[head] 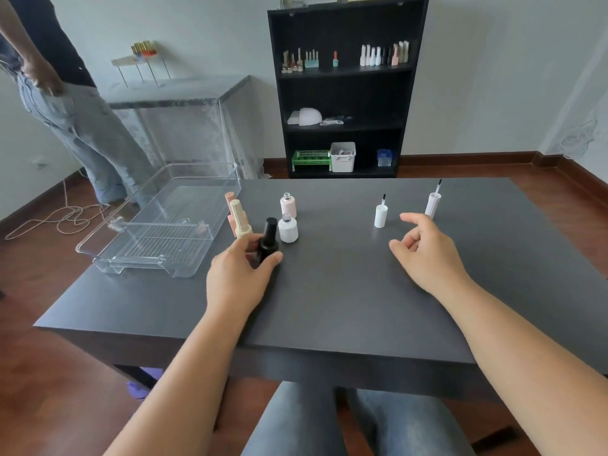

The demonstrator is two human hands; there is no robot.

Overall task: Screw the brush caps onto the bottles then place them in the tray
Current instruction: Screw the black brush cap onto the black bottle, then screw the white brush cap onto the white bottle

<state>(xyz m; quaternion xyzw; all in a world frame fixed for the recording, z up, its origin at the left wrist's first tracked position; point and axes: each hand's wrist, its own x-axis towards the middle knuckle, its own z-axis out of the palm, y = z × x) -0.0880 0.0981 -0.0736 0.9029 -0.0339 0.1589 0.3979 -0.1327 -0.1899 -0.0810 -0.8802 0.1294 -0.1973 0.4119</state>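
Dark bench fills the view, w/ clear tray empty at its left edge, overhanging slightly. Left hand has its fingers closed round the capped black bottle, standing upright beside the cream bottle and two uncapped bottles, white and pink. Right hand hovers loosely curled, holding nothing, near two loose brush caps, white and ribbed, standing bristles-up. Likely next: lift the black bottle straight up, clear of neighbours, then over the tray's low near wall. Plenty of open room centre-bench; the crowded cluster is the tipping risk.
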